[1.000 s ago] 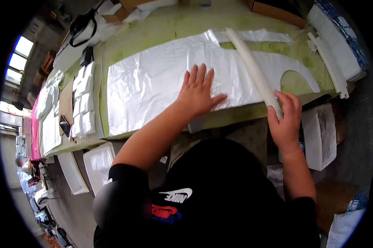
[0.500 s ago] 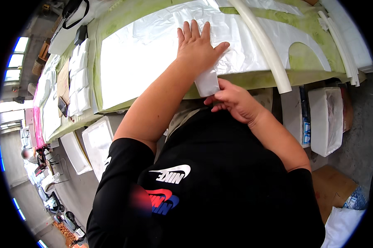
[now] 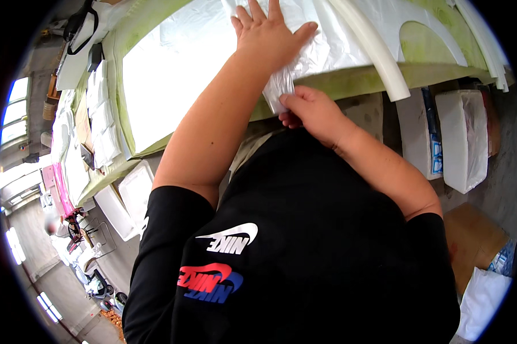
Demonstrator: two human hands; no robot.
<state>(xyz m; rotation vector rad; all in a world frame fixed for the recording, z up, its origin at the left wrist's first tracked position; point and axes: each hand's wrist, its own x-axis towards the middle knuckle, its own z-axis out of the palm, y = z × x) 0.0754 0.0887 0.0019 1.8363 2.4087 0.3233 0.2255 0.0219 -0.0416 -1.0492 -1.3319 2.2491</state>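
Note:
My left hand point(image 3: 270, 34) lies flat, fingers spread, on a large sheet of clear white plastic film point(image 3: 178, 74) that covers a green work table point(image 3: 350, 83). Just below it, at the table's near edge, my right hand point(image 3: 313, 109) pinches a hanging corner of the same film point(image 3: 278, 92) between thumb and fingers. A long white tube point(image 3: 378, 54) lies across the film to the right of both hands.
White foam blocks point(image 3: 462, 137) and a flat white box stand on the floor at the right, a brown cardboard piece point(image 3: 476, 243) below them. Stacks of white sheets point(image 3: 101, 114) lie along the table's left end. White trays point(image 3: 129, 198) lean under the table.
My right hand left the tube, came in under the left hand and took hold of the film's hanging corner. The view has tilted closer to the table edge.

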